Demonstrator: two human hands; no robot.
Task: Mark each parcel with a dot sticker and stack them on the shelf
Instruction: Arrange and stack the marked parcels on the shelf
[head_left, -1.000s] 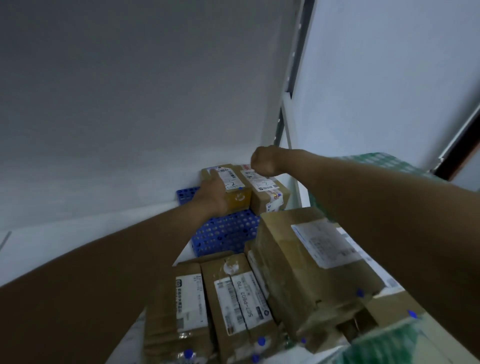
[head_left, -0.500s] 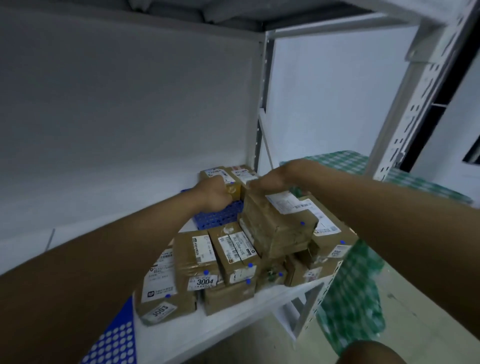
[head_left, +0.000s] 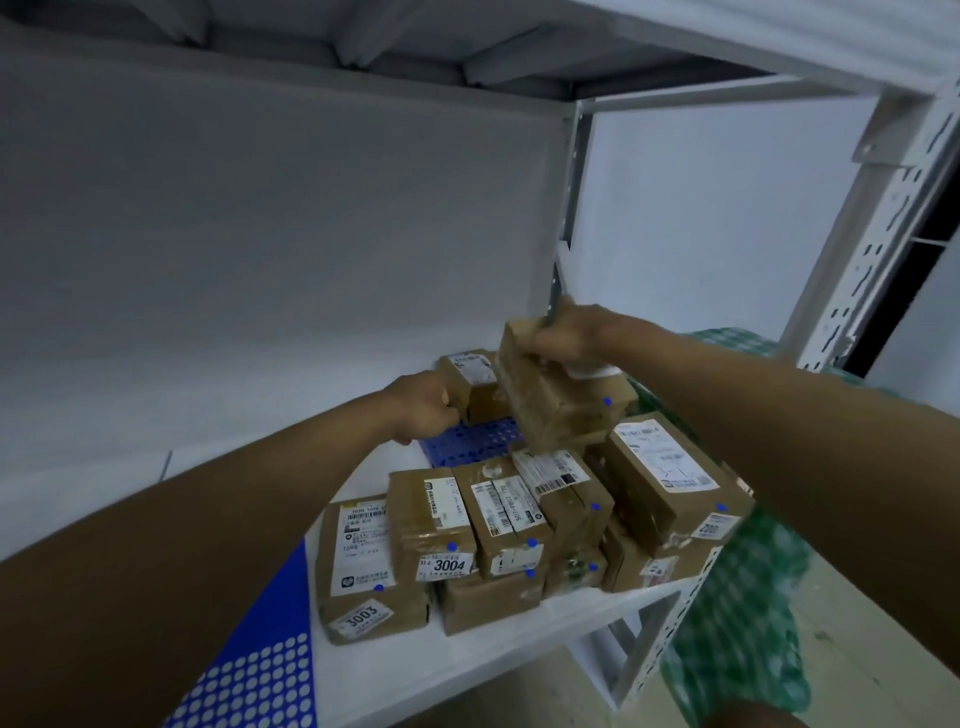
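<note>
From my head camera, my right hand (head_left: 563, 338) grips a brown cardboard parcel (head_left: 550, 395) from above, fingers curled over its far top edge. I hold it tilted, its near end dipping toward the stack, and a blue dot sticker (head_left: 607, 401) shows on its right side. It hangs above the other parcels, just in front of a small labelled parcel (head_left: 470, 382) at the back of the white shelf (head_left: 467, 660).

My left hand (head_left: 423, 410) is curled into a fist holding nothing I can see, knuckles just beside that back parcel, over a blue perforated mat (head_left: 467, 441).

Below sit the stacked parcels: one tagged 3003 (head_left: 363, 571) at the left, one tagged 3004 (head_left: 431, 519) next to it, and a larger box (head_left: 670, 483) at the right end, each with a blue dot. A green checked cloth (head_left: 743, 597) hangs beyond the shelf's right end.
</note>
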